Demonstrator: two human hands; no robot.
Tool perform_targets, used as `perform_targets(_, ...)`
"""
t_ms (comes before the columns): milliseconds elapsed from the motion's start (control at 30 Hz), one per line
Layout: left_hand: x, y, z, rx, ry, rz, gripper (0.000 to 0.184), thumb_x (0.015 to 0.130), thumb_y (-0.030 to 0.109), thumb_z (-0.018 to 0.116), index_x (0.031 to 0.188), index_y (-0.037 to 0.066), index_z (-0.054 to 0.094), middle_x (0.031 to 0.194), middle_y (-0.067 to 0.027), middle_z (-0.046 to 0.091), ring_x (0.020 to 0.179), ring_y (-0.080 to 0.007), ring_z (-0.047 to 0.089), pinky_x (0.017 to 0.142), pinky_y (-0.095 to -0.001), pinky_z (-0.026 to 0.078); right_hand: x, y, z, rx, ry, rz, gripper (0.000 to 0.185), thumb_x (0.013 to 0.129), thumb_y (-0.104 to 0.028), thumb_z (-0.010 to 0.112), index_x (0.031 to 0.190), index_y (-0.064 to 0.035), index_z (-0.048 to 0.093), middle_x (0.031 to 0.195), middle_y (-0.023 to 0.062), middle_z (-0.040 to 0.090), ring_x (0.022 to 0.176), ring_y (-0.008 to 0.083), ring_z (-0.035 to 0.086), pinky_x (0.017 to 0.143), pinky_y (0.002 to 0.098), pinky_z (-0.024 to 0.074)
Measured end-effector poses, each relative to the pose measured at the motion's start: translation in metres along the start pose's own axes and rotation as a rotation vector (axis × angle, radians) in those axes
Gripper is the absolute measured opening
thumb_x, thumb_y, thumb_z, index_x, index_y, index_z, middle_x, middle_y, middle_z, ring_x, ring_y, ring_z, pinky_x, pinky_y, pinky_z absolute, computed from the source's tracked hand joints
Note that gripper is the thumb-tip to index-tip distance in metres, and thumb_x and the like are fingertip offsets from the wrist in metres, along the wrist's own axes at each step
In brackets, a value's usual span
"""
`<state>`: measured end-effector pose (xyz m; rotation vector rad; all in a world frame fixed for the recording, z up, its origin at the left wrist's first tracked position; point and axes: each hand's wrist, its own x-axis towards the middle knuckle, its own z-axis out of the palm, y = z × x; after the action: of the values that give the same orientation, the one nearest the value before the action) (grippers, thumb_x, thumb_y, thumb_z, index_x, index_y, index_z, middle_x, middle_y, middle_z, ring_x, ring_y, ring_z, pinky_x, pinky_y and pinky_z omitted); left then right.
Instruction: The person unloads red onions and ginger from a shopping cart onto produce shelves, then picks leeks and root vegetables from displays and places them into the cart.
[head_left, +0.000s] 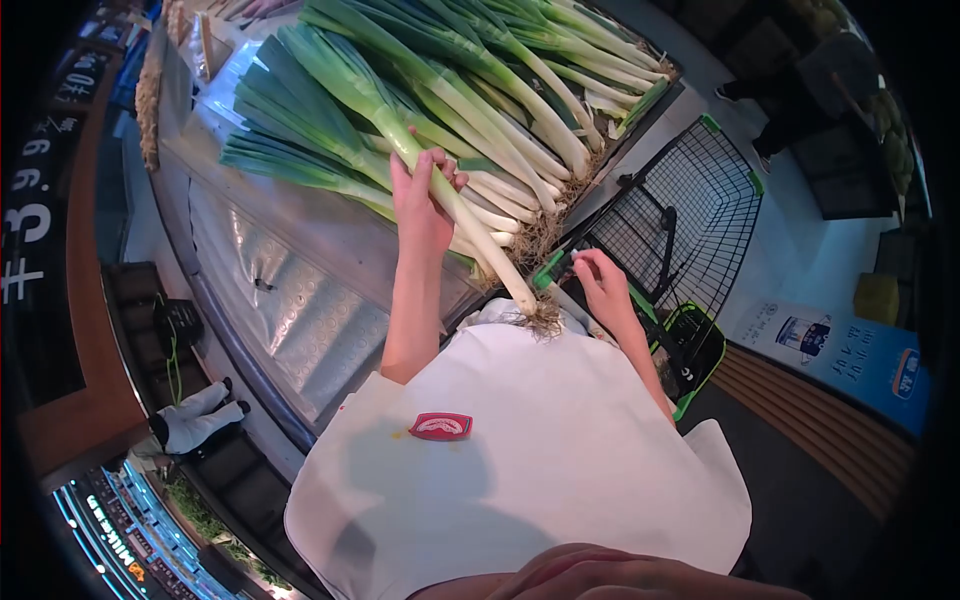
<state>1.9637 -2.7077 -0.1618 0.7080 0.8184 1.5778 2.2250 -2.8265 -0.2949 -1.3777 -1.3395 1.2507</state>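
Observation:
My left hand [425, 205] is wrapped round the white shaft of a single leek [465, 220], held at a slant with its green leaves up and away and its roots down near my white top. Beneath and beyond it lies a broad heap of leeks [510, 120], roots turned toward the right. To the right, my right hand [603, 288] is closed, thumb and fingertips together beside the green-cornered handle of a shopping cart [690, 215]. Something small and pale shows at those fingertips, too small to name.
The leeks rest on a metal display counter [270, 290] with a plastic-like sheet over part of it. A green-rimmed black basket [695, 345] stands by the cart. Another person [800, 90] is at the upper right. A large price sign [40, 220] fills the left edge.

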Motion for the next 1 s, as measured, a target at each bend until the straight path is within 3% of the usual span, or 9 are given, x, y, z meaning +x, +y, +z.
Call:
perform_targets(133,-0.013,-0.008,0.034,-0.015,0.076,0.061,0.043,0.111,0.016,0.053,0.150,0.016,0.035,0.100,-0.0048,0.053,0.080,-0.0159,0.053,0.074,-0.0343,0.049,0.041,-0.068,0.014,0.586,-0.391,0.140,0.035,0.107,-0.024,0.064,0.131,0.0008,0.059,0.107,0.0079,0.069,0.097,0.0137,0.065,0.089,0.0309,0.0519)
perform_targets(233,-0.034,-0.019,0.048,0.052,0.128,0.164,0.046,0.111,0.012,0.053,0.152,0.016,0.032,0.099,-0.0055,0.053,0.077,-0.0147,0.054,0.072,-0.0314,0.049,0.051,-0.106,-0.005,0.217,-0.725,0.012,0.042,0.104,-0.028,0.068,0.132,0.0007,0.057,0.104,0.0111,0.068,0.094,0.0173,0.065,0.084,0.0329,0.0523)
perform_targets(367,-0.065,-0.036,0.076,0.204,0.154,0.257,0.058,0.110,0.006,0.050,0.159,0.016,0.021,0.100,-0.0056,0.052,0.078,-0.0147,0.054,0.077,-0.0336,0.053,0.020,-0.132,-0.018,-0.125,-0.489,-0.134,0.053,0.098,-0.031,0.074,0.133,0.0034,0.055,0.119,0.0206,0.065,0.111,0.0349,0.064,0.094,0.0441,0.0507)
perform_targets(467,-0.067,-0.045,0.085,0.362,0.027,0.267,0.064,0.108,0.006,0.052,0.162,0.012,0.018,0.101,-0.0055,0.052,0.080,-0.0149,0.054,0.085,-0.0351,0.056,0.005,-0.106,0.007,-0.142,-0.187,-0.237,0.051,0.097,-0.027,0.074,0.134,0.0029,0.055,0.123,0.0226,0.064,0.115,0.0372,0.063,0.096,0.0464,0.0494)
perform_targets(600,-0.063,-0.048,0.099,0.325,-0.278,-0.003,0.065,0.105,0.004,0.055,0.161,0.003,0.023,0.110,-0.0095,0.059,0.097,-0.0198,0.065,0.097,-0.0384,0.055,0.007,-0.091,0.004,0.017,-0.047,0.017,0.032,0.096,-0.023,0.073,0.110,0.0022,0.059,0.082,0.0104,0.067,0.079,0.0319,0.069,0.077,0.0407,0.0549)
perform_targets(733,-0.029,-0.056,0.091,-0.081,-0.428,-0.455,0.060,0.103,0.002,0.056,0.158,0.001,0.033,0.120,-0.0174,0.066,0.110,-0.0292,0.069,0.103,-0.0436,0.056,0.015,-0.074,-0.044,0.477,-0.461,0.441,0.024,0.099,-0.026,0.073,0.100,-0.0074,0.059,0.065,-0.0034,0.049,0.053,0.0080,0.046,0.049,0.0279,0.0391)
perform_targets(767,-0.022,-0.066,0.086,-0.090,-0.428,-0.473,0.052,0.105,0.005,0.058,0.153,0.001,0.041,0.126,-0.0201,0.067,0.113,-0.0319,0.070,0.103,-0.0470,0.057,0.015,-0.069,-0.052,0.708,-0.582,0.473,0.025,0.103,-0.030,0.069,0.097,-0.0112,0.054,0.064,-0.0083,0.042,0.049,0.0027,0.034,0.044,0.0233,0.0288)
perform_targets(867,-0.010,-0.093,0.072,-0.027,-0.391,-0.433,0.046,0.106,0.009,0.060,0.150,0.001,0.046,0.125,-0.0196,0.068,0.112,-0.0315,0.071,0.101,-0.0478,0.059,0.026,-0.022,-0.049,1.447,-0.957,0.557,0.030,0.111,-0.036,0.051,0.092,-0.0143,0.045,0.060,-0.0087,0.037,0.042,0.0012,0.032,0.035,0.0194,0.0263)
perform_targets(1000,-0.009,-0.104,0.057,0.013,-0.298,-0.406,0.044,0.107,0.012,0.062,0.147,-0.002,0.049,0.124,-0.0180,0.070,0.111,-0.0295,0.072,0.099,-0.0451,0.060,0.034,-0.016,-0.035,1.456,-0.993,0.595,0.027,0.114,-0.034,0.043,0.094,-0.0143,0.044,0.058,-0.0080,0.036,0.041,0.0016,0.032,0.034,0.0183,0.0278)
